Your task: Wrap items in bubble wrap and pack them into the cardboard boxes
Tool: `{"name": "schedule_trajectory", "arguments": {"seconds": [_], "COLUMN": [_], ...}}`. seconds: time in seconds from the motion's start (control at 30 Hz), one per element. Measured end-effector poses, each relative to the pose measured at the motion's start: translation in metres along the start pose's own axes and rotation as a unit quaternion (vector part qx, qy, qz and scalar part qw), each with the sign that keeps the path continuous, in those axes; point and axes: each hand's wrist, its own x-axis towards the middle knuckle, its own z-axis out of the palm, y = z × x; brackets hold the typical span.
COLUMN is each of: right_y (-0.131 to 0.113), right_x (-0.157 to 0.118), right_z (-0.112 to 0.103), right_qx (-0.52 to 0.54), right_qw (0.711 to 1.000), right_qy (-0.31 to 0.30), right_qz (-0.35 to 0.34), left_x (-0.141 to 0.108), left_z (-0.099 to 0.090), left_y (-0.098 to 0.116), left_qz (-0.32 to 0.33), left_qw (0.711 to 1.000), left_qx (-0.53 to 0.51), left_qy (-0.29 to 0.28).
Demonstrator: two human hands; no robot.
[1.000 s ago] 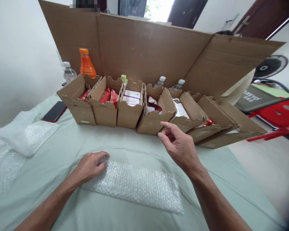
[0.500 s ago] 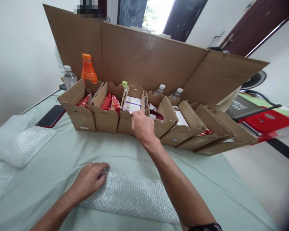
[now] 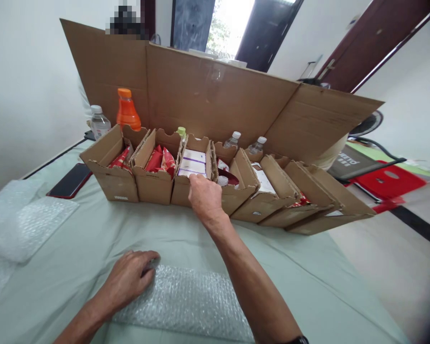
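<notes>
Fingers (image 3: 146, 256) bend, grips unclear | right hand (image 3: 206, 196): white oblong boxes (image 3: 192, 162), brown cardboard bin (image 3: 181, 191) surrounding | left hand (image 3: 132, 277): clear bubble wrap (image 3: 186, 301)

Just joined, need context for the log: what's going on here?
A person's right hand is at the near edge of the third carton from the left, by the white boxes inside; whether it grips one is hidden. The left hand rests at the left end of flat bubble wrap on the cloth. A phone lies further left, and a cardboard sheet stands behind the row.
</notes>
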Motion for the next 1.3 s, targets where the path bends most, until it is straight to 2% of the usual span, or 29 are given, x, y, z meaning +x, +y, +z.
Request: {"name": "schedule_trajectory", "arguments": {"seconds": [0.13, 0.27, 0.47, 0.57, 0.63, 0.8, 0.87, 0.97, 1.03, 1.1, 1.2, 1.23, 1.3], "right_y": [-0.004, -0.009, -0.001, 0.011, 0.024, 0.08, 0.111, 0.154, 0.174, 0.184, 0.189, 0.189, 0.189], "right_x": [-0.017, -0.047, -0.108, -0.137, -0.156, -0.199, -0.209, -0.213, -0.213, -0.217, -0.231, -0.238, -0.248], "right_z": [-0.008, -0.015, -0.012, -0.013, -0.018, -0.031, -0.033, -0.029, -0.024, -0.018, -0.003, 0.003, 0.02], "right_qx": [0.006, 0.014, 0.037, 0.07, 0.096, 0.145, 0.155, 0.155, 0.147, 0.152, 0.195, 0.217, 0.272], "right_qw": [1.0, 0.999, 0.994, 0.987, 0.981, 0.966, 0.969, 0.982, 0.986, 0.975, 0.945, 0.938, 0.931], "right_qy": [-0.011, -0.009, 0.059, 0.088, 0.085, 0.066, 0.059, 0.038, 0.077, 0.157, 0.247, 0.25, 0.212], "right_qz": [-0.011, -0.028, -0.079, -0.117, -0.144, -0.203, -0.184, -0.105, -0.036, 0.029, 0.094, 0.105, 0.121], "left_x": [-0.002, -0.002, -0.002, -0.006, -0.012, -0.028, -0.031, -0.034, -0.035, -0.037, -0.037, -0.037, -0.032], "left_z": [-0.002, -0.003, 0.001, -0.003, -0.009, -0.023, -0.025, -0.024, -0.022, -0.021, -0.021, -0.021, -0.02], "left_y": [0.0, -0.001, -0.006, -0.011, -0.014, -0.018, -0.017, -0.015, -0.014, -0.013, -0.006, -0.001, 0.013], "left_qz": [-0.006, -0.004, 0.017, 0.034, 0.05, 0.058, 0.054, 0.047, 0.047, 0.06, 0.078, 0.077, 0.073], "left_qw": [1.0, 1.0, 1.0, 0.999, 0.998, 0.995, 0.996, 0.996, 0.996, 0.998, 0.991, 0.988, 0.987], "left_qx": [-0.007, -0.015, -0.018, -0.013, -0.023, -0.043, -0.033, -0.013, 0.0, 0.005, -0.01, -0.023, -0.063], "left_qy": [-0.002, -0.002, 0.001, -0.01, -0.033, -0.066, -0.069, -0.077, -0.072, -0.02, 0.107, 0.132, 0.132]}}
